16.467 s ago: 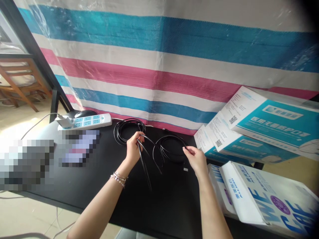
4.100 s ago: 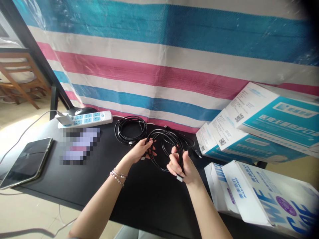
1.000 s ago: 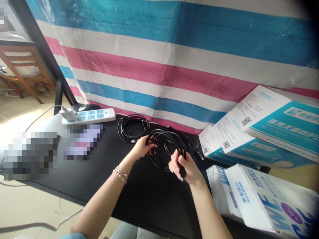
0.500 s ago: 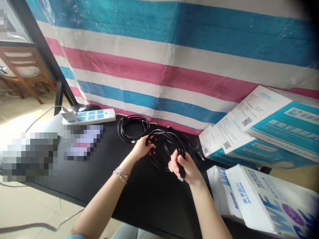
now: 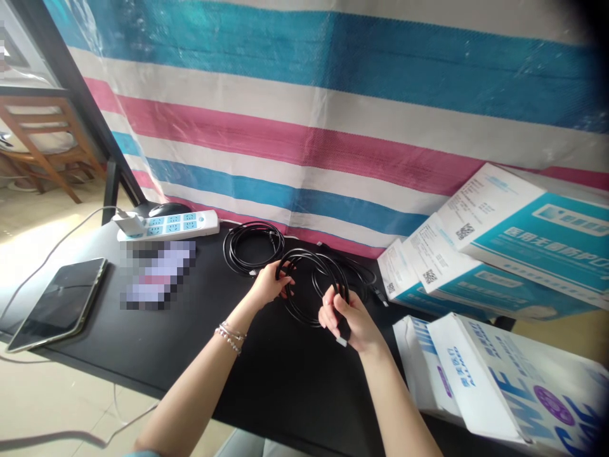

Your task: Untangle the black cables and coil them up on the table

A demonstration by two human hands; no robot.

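Between my two hands a black cable (image 5: 301, 316) is held in a coil of several loops above the desk. My left hand (image 5: 270, 284) pinches the loops on their left side. On the right side, my right hand (image 5: 349, 317) wraps its fingers round the loops and the cable's plug end, whose pale tip (image 5: 341, 341) sticks out below. Just left of the held coil, a second coiled black cable (image 5: 231, 251) lies on the desk. Behind my right hand lies another black cable (image 5: 368, 274), partly hidden, with its plug (image 5: 379, 297) near the boxes.
On the black desk (image 5: 190, 343) a white power strip (image 5: 207, 222) with a plugged-in charger (image 5: 127, 223) lies at the back left. A tablet (image 5: 59, 301) rests at the left edge. Blue-and-white boxes (image 5: 533, 235) and white boxes (image 5: 490, 374) stand on the right. A striped sheet (image 5: 285, 139) hangs behind.
The view has shifted slightly. Both hands keep their hold on the coiled cable, with hardly any movement between the two moments.
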